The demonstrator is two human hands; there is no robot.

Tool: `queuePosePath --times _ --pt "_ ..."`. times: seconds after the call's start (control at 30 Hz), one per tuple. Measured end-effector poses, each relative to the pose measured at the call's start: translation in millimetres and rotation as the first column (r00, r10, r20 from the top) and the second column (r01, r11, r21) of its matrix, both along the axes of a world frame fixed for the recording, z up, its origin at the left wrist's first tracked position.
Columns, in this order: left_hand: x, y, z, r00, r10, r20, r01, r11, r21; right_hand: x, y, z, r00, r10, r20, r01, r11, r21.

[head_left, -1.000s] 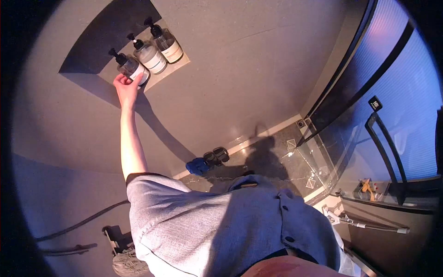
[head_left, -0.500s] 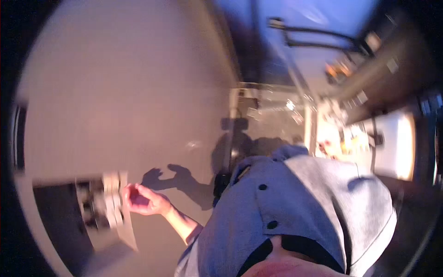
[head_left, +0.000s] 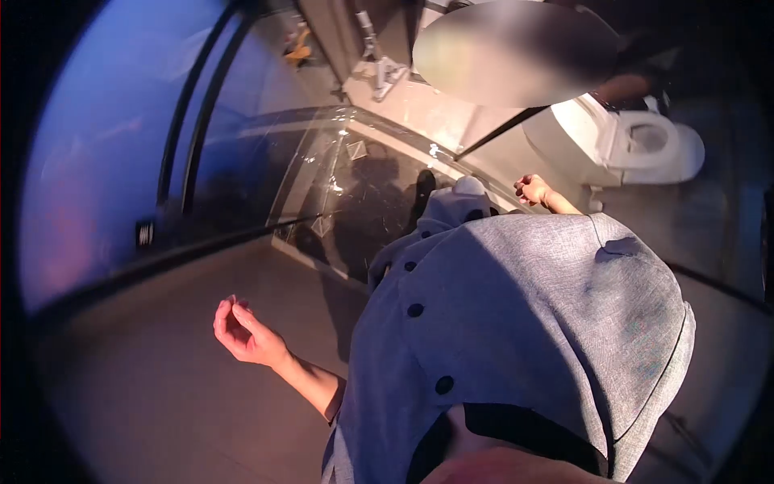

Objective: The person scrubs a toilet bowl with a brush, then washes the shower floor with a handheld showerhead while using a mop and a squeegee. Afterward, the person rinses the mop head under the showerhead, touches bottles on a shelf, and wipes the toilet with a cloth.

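Note:
My left hand (head_left: pixel 250 335) is held out at the left over a grey-brown surface. Its fingers curl loosely with a gap to the thumb, and nothing shows between them. Past the front of my grey buttoned shirt (head_left: pixel 500 298), my right hand (head_left: pixel 534 190) hangs small, its fingers curled in. Nothing sticks out of it. A white toilet (head_left: pixel 657 157) with its seat visible is beyond that hand, at the right. Neither hand touches anything that I can see.
A bluish glass panel with a long black handle (head_left: pixel 184 121) is at the left. Dark flooring (head_left: pixel 375 194) lies ahead, with a pale ledge (head_left: pixel 403 145) along its far side. A metal fixture (head_left: pixel 387 77) stands farther back. A blurred oval hides part of the top.
The view has swung away from the plain wall and its recessed shelf. My right hand and the toilet have come into sight. My left hand is no longer beside the shelf.

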State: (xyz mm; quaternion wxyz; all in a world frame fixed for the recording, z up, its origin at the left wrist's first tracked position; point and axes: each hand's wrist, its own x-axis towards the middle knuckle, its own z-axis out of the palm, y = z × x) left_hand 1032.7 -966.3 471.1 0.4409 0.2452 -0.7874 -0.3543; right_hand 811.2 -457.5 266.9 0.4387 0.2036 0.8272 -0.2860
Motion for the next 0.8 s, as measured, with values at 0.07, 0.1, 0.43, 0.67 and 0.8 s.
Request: queuePosePath --times 0.07,0.1,0.43,0.67,0.8 --pt "-41 -16 2 0.991 -0.126 0.035 0.126 0.992 0.013 20 6 -2 0.981 -0.191 0.042 0.192 0.981 -0.033" --pt "-60 -24 2 0.977 -0.193 0.086 0.193 0.981 0.005 29 6 -3 0.963 -0.266 0.048 0.268 0.963 -0.041" --pt "-224 -9 1 0.804 -0.578 0.140 0.572 0.816 0.083 87 32 -12 0.639 -0.765 0.079 0.764 0.621 -0.174" --pt "-365 41 -8 0.582 -0.804 0.118 0.796 0.594 0.121 124 30 -34 0.367 -0.898 0.242 0.927 0.331 -0.176" --pt "-444 63 -12 0.402 -0.897 0.185 0.899 0.425 0.107 187 -3 -80 0.261 -0.957 0.128 0.933 0.216 -0.289"
